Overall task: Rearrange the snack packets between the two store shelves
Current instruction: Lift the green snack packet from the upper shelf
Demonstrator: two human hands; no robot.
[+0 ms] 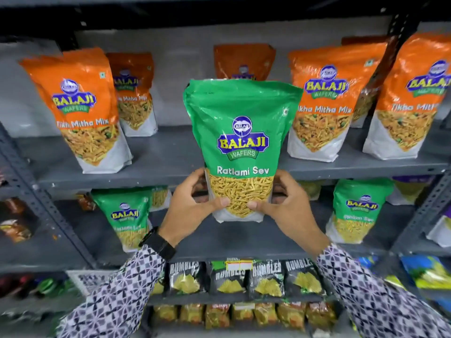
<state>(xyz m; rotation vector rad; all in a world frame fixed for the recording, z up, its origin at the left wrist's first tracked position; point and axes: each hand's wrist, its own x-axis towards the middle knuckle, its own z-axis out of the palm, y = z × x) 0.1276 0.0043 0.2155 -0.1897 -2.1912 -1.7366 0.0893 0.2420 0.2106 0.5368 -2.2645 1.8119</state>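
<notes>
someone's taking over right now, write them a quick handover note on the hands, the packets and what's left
Left hand and right hand: both grip the green Ratlami Sev packet by its lower edges, upright in front of the shelves.
Upper shelf: orange Tikha Mitha Mix packets stand left and right, with a gap in the middle.
Lower shelf: two more green packets, one on each side.
Done: one green packet lifted.
Left: probably set it in the upper gap, then carry on rearranging.

both arms wear long sleeves (127, 286) in a black, grey and white geometric print. a black watch (158, 242) with a dark strap circles the left wrist.
</notes>
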